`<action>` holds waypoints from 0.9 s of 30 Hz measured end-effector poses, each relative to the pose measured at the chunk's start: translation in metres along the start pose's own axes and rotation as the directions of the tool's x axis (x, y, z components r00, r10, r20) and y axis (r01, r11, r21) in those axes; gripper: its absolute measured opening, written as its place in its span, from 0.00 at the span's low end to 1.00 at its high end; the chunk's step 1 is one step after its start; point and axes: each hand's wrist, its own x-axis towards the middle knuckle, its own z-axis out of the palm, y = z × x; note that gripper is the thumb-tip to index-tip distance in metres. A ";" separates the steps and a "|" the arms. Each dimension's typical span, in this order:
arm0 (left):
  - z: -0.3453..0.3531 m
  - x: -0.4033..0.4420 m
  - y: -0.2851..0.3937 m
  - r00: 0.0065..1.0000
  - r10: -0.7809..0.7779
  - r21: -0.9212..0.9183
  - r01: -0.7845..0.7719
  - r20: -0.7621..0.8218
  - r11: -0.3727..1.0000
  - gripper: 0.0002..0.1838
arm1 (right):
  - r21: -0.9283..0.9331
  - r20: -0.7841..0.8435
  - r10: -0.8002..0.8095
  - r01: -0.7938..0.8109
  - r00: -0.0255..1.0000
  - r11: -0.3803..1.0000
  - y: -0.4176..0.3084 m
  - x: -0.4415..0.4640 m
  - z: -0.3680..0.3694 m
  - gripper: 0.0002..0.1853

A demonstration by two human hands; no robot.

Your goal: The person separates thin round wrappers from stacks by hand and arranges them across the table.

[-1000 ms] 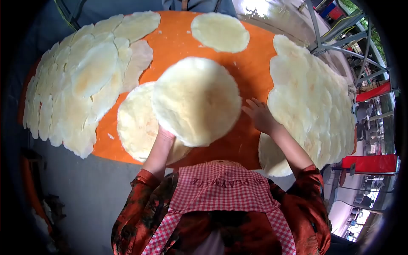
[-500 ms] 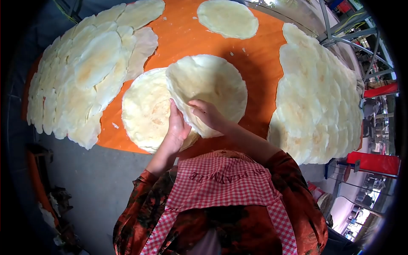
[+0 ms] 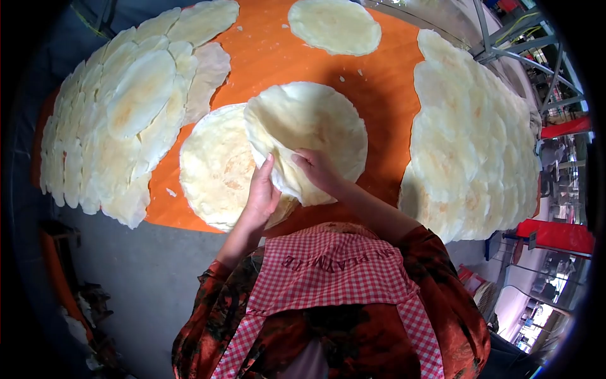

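Note:
A round, pale flatbread (image 3: 328, 120) is lifted at its near left side, its edge bent upward. My left hand (image 3: 262, 192) grips that edge, thumb on the upper face and fingers beneath. On the flatbread's upper face rests my right hand (image 3: 317, 170), closed with the fingertips pressed on a fold of it. Under and to the left lies a round stack of flatbreads (image 3: 214, 167), partly covered by the lifted one. The underside of the lifted flatbread is hidden.
Overlapping flatbreads cover the left end (image 3: 95, 145) of the orange tabletop (image 3: 252, 57), and more overlap at the right (image 3: 473, 145). A single flatbread (image 3: 334, 26) lies at the far side. Small crumbs (image 3: 170, 192) are scattered about. Metal bars (image 3: 524, 47) stand beyond the right side.
My left hand has slid slightly down along the flatbread's edge, and the near edge is bent a little more. My right hand has shifted slightly to the right.

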 end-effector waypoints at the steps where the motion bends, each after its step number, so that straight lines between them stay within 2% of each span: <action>1: 0.005 0.000 0.000 0.999 0.019 0.047 -0.017 -0.042 0.999 0.29 | -0.011 0.015 -0.008 0.008 1.000 1.000 -0.006 0.000 -0.001 0.14; 4: 0.010 0.002 -0.001 0.993 0.030 0.134 -0.014 -0.113 0.991 0.31 | -0.104 0.146 0.079 -0.065 0.986 0.993 -0.018 0.001 -0.003 0.17; 7: 0.014 0.003 -0.003 0.991 0.015 0.178 0.009 -0.136 0.984 0.32 | -0.232 0.066 -0.121 0.133 0.990 0.964 -0.015 -0.006 0.008 0.21; 11: 0.024 -0.002 -0.004 0.985 0.034 0.305 0.019 -0.170 0.952 0.32 | -0.231 0.113 -0.062 0.087 0.992 0.969 -0.012 -0.004 0.011 0.18; 14: 0.033 -0.007 -0.006 0.984 0.039 0.358 0.026 -0.171 0.933 0.31 | -0.293 0.089 0.048 -0.019 0.995 0.956 -0.027 -0.004 0.013 0.14; 16: 0.027 -0.016 -0.002 0.979 0.025 0.483 0.077 -0.201 0.872 0.31 | -0.278 0.102 0.024 0.005 0.994 0.961 -0.036 -0.002 0.018 0.11; 17: 0.027 -0.013 -0.004 0.984 0.000 0.541 0.097 -0.177 0.835 0.31 | -0.301 0.075 0.018 0.006 0.997 0.954 -0.038 0.002 0.010 0.10; 18: 0.021 -0.016 -0.005 0.993 0.095 0.669 -0.118 0.072 0.733 0.30 | -0.351 0.052 0.033 -0.013 0.998 0.936 -0.022 0.007 0.010 0.10; 19: 0.016 -0.012 -0.005 0.989 0.135 0.642 -0.145 0.065 0.753 0.29 | -0.395 0.034 0.049 -0.032 0.998 0.918 -0.002 0.011 0.013 0.09; 20: 0.011 -0.009 -0.006 0.983 0.175 0.614 -0.173 0.058 0.770 0.28 | -0.277 -0.090 -0.054 0.027 0.994 0.960 0.007 0.014 0.015 0.08; 21: 0.004 0.001 -0.008 0.967 0.121 0.453 -0.006 -0.225 0.892 0.27 | -0.157 -0.213 -0.149 0.116 0.966 0.981 0.011 0.016 0.013 0.07; 24: -0.029 0.020 0.002 0.921 0.191 0.373 -0.055 -0.338 0.926 0.26 | -0.271 -0.129 -0.034 -0.002 0.991 0.962 0.019 0.045 -0.040 0.07; 26: -0.034 0.025 0.028 0.898 0.166 0.326 -0.026 -0.407 0.945 0.26 | -0.380 -0.079 -0.164 0.123 0.983 0.917 0.067 0.076 -0.115 0.09; 27: -0.061 0.031 0.041 0.910 0.122 0.288 -0.002 -0.397 0.958 0.25 | -0.307 -0.180 -0.027 -0.030 0.983 0.951 0.052 0.076 -0.155 0.10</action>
